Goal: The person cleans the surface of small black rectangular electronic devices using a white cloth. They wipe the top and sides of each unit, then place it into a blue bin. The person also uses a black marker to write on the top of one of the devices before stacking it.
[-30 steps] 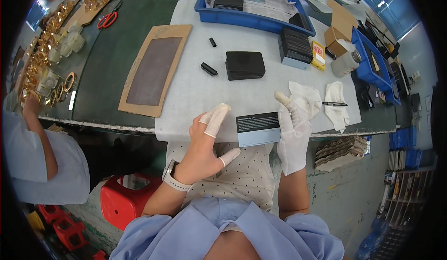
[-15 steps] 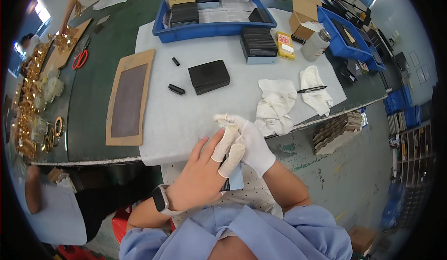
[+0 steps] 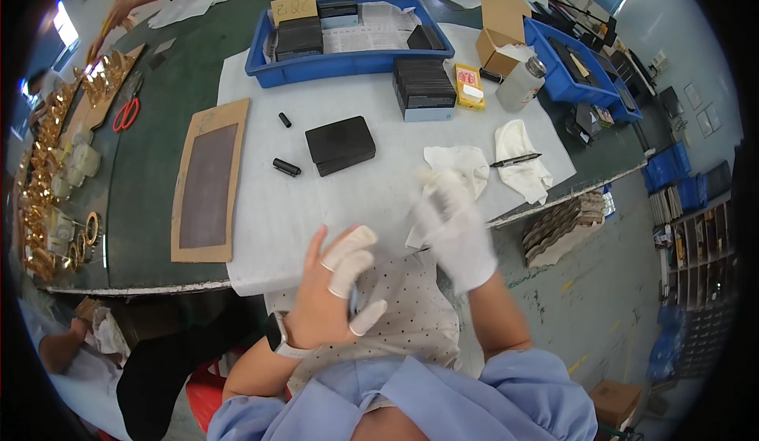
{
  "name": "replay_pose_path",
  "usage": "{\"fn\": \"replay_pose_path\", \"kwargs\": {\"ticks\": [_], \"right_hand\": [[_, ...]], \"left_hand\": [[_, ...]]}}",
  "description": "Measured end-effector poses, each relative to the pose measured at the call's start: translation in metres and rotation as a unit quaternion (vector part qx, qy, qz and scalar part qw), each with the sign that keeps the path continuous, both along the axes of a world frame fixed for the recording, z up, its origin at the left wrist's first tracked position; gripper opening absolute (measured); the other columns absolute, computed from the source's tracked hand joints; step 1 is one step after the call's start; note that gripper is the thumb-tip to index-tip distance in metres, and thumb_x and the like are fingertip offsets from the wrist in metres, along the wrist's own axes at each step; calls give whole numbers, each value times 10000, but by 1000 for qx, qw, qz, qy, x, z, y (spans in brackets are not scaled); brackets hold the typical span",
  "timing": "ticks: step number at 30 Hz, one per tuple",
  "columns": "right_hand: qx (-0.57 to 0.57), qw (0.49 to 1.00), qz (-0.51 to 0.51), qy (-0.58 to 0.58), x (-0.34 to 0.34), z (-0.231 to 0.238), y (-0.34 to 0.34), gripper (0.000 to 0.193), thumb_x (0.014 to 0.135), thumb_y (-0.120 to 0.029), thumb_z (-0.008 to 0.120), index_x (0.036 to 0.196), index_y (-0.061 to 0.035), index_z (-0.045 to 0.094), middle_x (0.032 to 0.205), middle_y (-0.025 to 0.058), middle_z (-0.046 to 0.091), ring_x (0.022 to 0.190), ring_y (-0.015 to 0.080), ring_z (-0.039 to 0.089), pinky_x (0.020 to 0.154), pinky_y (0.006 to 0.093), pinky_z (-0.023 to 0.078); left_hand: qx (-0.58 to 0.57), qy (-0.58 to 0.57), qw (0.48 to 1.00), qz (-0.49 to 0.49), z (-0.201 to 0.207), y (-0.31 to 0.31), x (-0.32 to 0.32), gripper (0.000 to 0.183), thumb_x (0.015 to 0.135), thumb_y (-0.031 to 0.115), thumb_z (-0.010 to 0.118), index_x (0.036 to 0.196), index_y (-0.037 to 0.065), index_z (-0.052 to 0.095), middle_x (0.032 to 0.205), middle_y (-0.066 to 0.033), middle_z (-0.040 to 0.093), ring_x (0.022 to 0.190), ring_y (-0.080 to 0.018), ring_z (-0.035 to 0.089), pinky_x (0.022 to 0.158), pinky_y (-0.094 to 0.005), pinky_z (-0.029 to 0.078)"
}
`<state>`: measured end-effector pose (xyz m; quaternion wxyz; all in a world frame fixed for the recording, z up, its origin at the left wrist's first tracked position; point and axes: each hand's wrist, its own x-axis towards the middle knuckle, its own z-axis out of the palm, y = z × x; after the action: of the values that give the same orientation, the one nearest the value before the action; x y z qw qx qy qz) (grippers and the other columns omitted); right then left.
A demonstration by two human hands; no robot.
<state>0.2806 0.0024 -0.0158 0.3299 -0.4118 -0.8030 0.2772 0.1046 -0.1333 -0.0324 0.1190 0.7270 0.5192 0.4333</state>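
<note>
My left hand (image 3: 330,287), with pale finger cots on several fingertips and a watch at the wrist, is raised over my dotted apron (image 3: 407,299). Its thumb and fingers are apart; a small bluish patch shows between them, too faint to name. My right hand (image 3: 458,235), in a white glove, is smeared by motion beside the crumpled white cloth (image 3: 466,163) at the table edge. A thin dark edge shows by its fingers; what it belongs to is unclear. Beyond my hands, a stack of black plates (image 3: 340,142) lies on the white sheet (image 3: 277,220).
A black pen (image 3: 515,160) lies across a second cloth (image 3: 518,137). Further back are a row of black plates (image 3: 424,85), a yellow box (image 3: 469,93), a bottle (image 3: 522,85) and a blue tray (image 3: 348,62). Left are a cardboard-framed panel (image 3: 207,188), scissors (image 3: 126,114) and gold parts (image 3: 47,196).
My hands have parted. The left moved slightly left, and the right moved right toward the cloth. The dark, blue-sided block beneath my left hand no longer shows there.
</note>
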Motion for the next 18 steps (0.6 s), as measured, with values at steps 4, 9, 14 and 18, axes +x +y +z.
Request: {"fn": "replay_pose_path", "kwargs": {"ticks": [4,9,14,18], "right_hand": [[197,953,-112,-203,34,22,76,405,841,-227,637,1199,-41,605,1022,201,661,974,362,622,882,434,479],[-116,954,-38,-272,44,26,134,453,803,-247,730,1120,55,614,1029,233,653,917,277,646,778,345,498],[-124,893,46,-431,39,28,161,376,790,-261,726,975,61,666,824,194,683,748,245,657,690,332,500],[-105,889,71,-440,30,58,153,290,796,-212,639,973,12,692,953,181,679,892,267,654,781,351,501]], "left_hand": [[27,29,993,111,-4,16,-10,575,650,309,781,1101,30,559,981,-129,557,964,-343,523,1029,-498,328],[55,76,979,183,-23,31,-13,634,631,294,823,1139,23,557,896,-97,487,823,-289,439,801,-431,406],[63,54,977,195,-29,34,-13,661,641,251,837,1192,28,546,922,-98,490,840,-282,445,752,-398,412],[66,48,977,199,-32,34,-15,687,642,208,844,1228,30,531,936,-101,502,844,-281,455,746,-378,422]]}}
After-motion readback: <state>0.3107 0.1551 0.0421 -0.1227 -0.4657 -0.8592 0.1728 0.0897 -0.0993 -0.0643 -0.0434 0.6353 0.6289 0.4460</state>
